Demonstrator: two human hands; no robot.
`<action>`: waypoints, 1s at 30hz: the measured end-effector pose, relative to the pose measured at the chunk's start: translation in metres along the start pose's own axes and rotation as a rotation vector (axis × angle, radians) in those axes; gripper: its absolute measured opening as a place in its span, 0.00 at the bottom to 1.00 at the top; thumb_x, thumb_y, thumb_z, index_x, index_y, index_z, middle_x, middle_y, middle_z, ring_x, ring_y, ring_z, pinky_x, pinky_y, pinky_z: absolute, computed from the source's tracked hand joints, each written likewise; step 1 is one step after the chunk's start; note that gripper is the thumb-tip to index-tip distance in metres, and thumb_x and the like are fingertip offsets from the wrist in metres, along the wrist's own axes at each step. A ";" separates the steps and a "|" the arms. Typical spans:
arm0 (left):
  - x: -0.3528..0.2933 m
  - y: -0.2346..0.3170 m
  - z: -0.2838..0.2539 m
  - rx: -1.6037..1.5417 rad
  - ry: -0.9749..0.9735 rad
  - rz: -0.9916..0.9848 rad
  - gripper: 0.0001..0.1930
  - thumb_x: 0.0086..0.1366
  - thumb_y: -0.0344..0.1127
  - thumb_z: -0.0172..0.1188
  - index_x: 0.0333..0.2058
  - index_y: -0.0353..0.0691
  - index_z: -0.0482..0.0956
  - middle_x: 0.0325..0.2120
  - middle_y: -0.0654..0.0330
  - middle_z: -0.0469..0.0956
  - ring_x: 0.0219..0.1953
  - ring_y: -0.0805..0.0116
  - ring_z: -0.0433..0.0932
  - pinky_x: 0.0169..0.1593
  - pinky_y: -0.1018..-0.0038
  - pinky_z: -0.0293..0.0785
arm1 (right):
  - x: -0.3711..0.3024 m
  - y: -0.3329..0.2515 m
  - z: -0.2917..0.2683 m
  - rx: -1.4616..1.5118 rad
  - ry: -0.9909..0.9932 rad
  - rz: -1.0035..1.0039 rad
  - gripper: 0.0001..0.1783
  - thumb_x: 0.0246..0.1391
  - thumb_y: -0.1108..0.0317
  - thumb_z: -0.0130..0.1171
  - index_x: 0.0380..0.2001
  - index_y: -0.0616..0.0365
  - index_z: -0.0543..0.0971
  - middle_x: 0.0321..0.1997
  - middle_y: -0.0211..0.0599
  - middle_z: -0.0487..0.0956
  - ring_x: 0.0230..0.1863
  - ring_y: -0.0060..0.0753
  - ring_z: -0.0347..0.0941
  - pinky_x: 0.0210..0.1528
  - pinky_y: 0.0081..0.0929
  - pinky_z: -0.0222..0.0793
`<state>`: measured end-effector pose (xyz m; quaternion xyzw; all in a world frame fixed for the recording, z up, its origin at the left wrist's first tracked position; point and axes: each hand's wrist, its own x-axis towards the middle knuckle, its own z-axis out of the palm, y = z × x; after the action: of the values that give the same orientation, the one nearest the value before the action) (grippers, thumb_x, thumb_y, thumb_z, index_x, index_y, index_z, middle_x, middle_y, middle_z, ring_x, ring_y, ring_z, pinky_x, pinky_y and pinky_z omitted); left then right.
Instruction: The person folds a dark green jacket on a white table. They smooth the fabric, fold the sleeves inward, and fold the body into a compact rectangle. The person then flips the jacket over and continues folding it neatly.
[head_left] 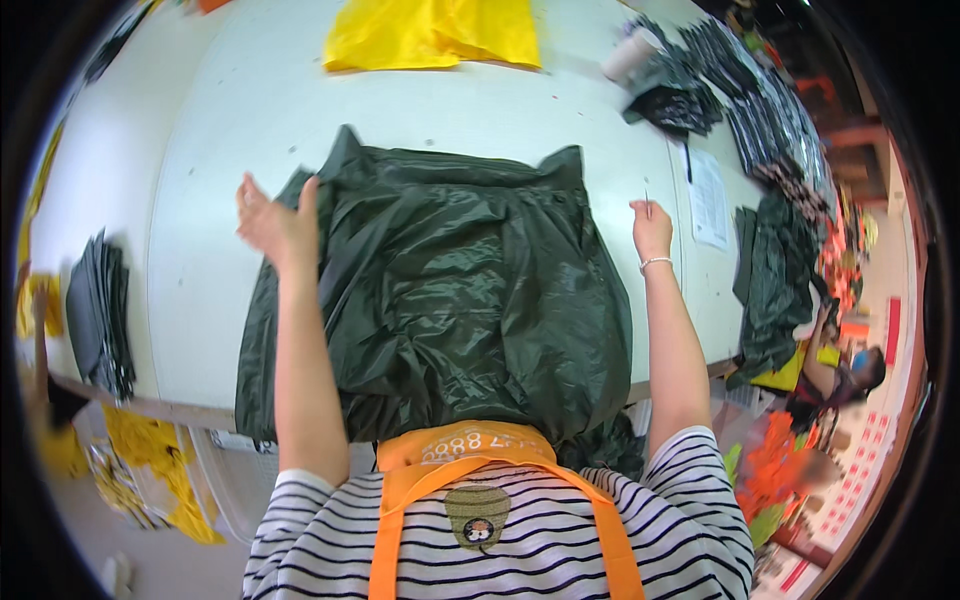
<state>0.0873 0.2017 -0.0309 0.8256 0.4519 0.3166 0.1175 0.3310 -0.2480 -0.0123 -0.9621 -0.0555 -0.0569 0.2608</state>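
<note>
A shiny dark green waterproof garment [440,280] lies on the white table in front of me, creased and hanging over the near edge against my body. At its upper left side my left hand [275,222] is raised with the fingers spread and nothing in them. My right hand [652,232] is to the right of the garment, apart from it, its fingers closed. A thin pointed thing [647,200] sticks up from those fingers; it is too small to tell its kind.
Yellow fabric [430,35] lies at the far side of the table [230,130]. Dark folded garments stand at the left [100,320] and far right [750,100]. A paper sheet [708,200] and a white roll [632,55] are on the right. People work beyond.
</note>
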 end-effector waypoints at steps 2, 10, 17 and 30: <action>-0.021 0.001 0.004 0.065 0.019 0.140 0.42 0.55 0.56 0.64 0.60 0.34 0.61 0.58 0.40 0.61 0.60 0.44 0.60 0.61 0.54 0.55 | -0.001 0.062 0.006 -0.118 0.041 0.178 0.13 0.56 0.62 0.55 0.35 0.63 0.76 0.35 0.50 0.80 0.36 0.51 0.76 0.43 0.39 0.70; -0.152 0.045 0.001 0.073 -0.523 0.320 0.42 0.53 0.45 0.67 0.63 0.41 0.57 0.63 0.45 0.53 0.65 0.44 0.51 0.65 0.45 0.44 | -0.016 0.223 0.022 -0.300 0.061 0.450 0.18 0.55 0.59 0.56 0.42 0.61 0.72 0.47 0.53 0.73 0.46 0.54 0.72 0.47 0.40 0.69; -0.198 0.131 -0.018 -0.242 -0.981 0.156 0.36 0.53 0.42 0.67 0.57 0.34 0.63 0.53 0.43 0.66 0.50 0.49 0.69 0.53 0.62 0.66 | -0.019 0.186 0.014 -0.254 0.171 0.122 0.26 0.53 0.57 0.59 0.51 0.63 0.71 0.42 0.46 0.75 0.40 0.45 0.72 0.44 0.35 0.69; -0.239 0.162 -0.028 -1.281 -1.201 -0.766 0.22 0.62 0.24 0.50 0.56 0.33 0.66 0.48 0.54 0.74 0.50 0.66 0.72 0.55 0.73 0.66 | -0.169 -0.008 -0.027 1.260 -1.118 0.172 0.23 0.63 0.65 0.49 0.57 0.67 0.68 0.53 0.34 0.75 0.52 0.23 0.68 0.55 0.20 0.62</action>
<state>0.0850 -0.0884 -0.0311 0.4253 0.2967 -0.0326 0.8544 0.1607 -0.2678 -0.0085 -0.5242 -0.1244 0.4890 0.6860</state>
